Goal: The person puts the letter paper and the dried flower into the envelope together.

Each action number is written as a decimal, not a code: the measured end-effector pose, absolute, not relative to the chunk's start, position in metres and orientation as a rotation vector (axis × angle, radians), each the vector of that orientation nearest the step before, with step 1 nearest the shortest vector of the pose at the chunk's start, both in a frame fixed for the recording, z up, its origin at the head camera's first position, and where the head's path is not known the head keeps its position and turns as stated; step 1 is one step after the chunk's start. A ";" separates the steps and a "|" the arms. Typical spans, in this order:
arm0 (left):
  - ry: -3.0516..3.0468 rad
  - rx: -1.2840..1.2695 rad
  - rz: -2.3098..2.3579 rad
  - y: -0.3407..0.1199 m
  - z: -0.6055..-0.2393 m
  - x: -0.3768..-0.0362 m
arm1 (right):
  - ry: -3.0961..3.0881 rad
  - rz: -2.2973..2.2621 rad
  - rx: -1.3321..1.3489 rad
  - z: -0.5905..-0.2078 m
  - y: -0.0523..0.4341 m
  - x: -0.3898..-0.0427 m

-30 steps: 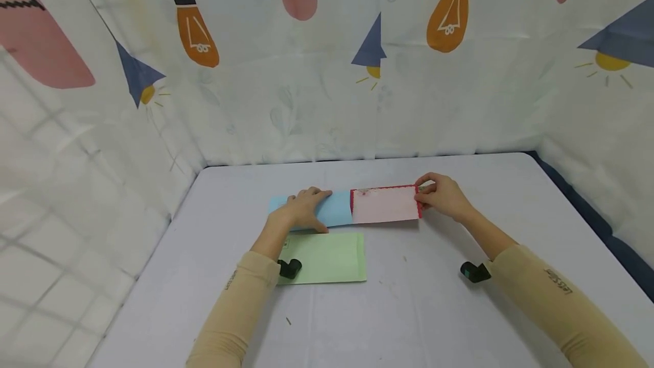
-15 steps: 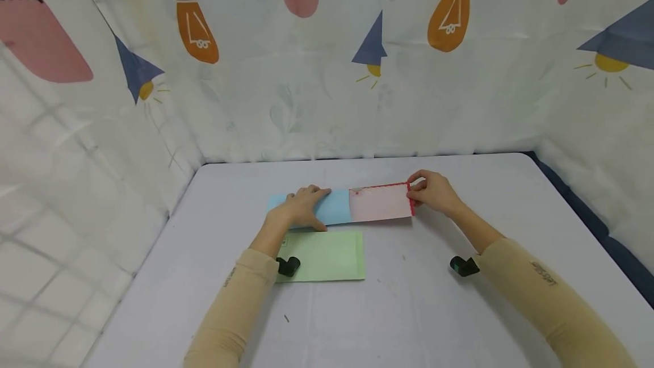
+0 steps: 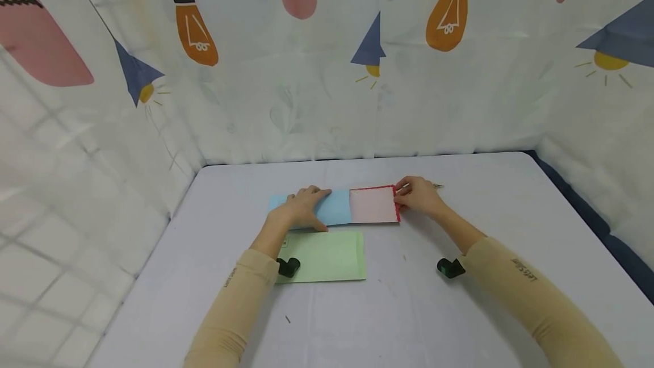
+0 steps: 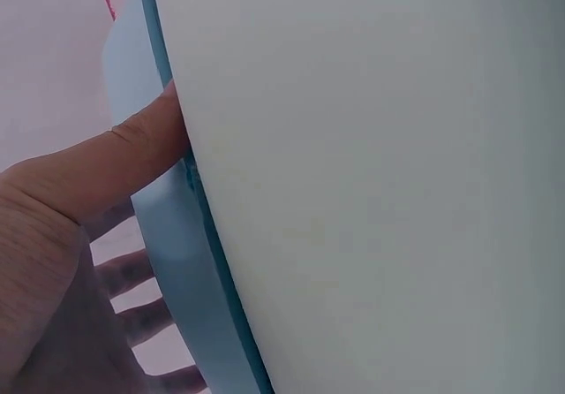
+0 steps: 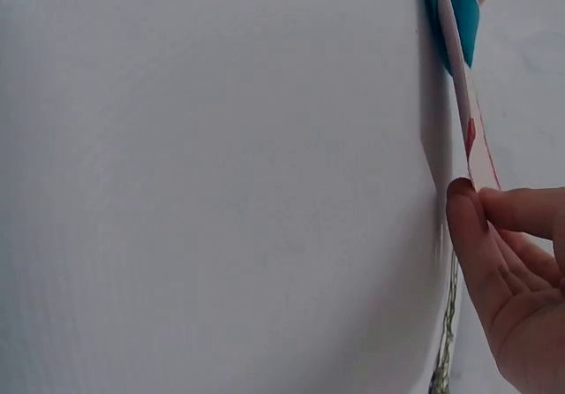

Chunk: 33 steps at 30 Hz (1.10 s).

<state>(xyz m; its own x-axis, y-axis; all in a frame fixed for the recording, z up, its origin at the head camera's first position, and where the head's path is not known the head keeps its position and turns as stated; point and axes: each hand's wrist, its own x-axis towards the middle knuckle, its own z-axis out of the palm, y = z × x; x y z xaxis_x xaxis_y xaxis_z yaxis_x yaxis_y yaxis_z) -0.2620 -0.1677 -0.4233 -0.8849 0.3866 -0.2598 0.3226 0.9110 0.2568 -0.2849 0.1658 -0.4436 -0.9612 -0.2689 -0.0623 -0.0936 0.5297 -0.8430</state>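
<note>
A pink card with red trim (image 3: 373,204) is partly inside a blue envelope (image 3: 334,208); its left part is hidden. My left hand (image 3: 305,209) holds the envelope down, thumb along the near edge and fingers across to the far side. In the left wrist view, the thumb (image 4: 124,151) lies against the envelope's dark blue edge (image 4: 221,261). My right hand (image 3: 416,195) pinches the card's red right end between thumb and fingers, as the right wrist view shows at the card (image 5: 477,142). A thin twisted cord (image 5: 446,341) sticks out past that hand.
A light green envelope (image 3: 324,260) lies flat just nearer than the blue one, partly under my left wrist. A small dark scrap (image 3: 288,319) sits on the white table (image 3: 434,328). Printed cloth (image 3: 317,101) hangs behind the far edge.
My right hand has moved left with the pink card, so less of the card shows outside the blue envelope. My left hand stays in place.
</note>
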 end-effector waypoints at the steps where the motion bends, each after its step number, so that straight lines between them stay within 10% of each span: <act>1: 2.766 0.527 0.294 -0.168 -0.423 -0.262 | 2.579 -1.399 -0.313 -0.444 0.164 -0.284; 33: 2.762 0.538 0.273 -0.168 -0.421 -0.261 | 2.464 -1.431 -0.297 -0.448 0.114 -0.284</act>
<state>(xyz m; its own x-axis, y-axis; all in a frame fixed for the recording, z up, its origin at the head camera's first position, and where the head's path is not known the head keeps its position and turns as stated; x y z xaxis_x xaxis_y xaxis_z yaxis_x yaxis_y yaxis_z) -0.2606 -0.1675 -0.4211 -0.8803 0.3929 -0.2660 0.3331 0.9110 0.2430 -0.2838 0.1135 -0.4479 -0.9408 -0.3114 -0.1336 -0.0382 0.4892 -0.8713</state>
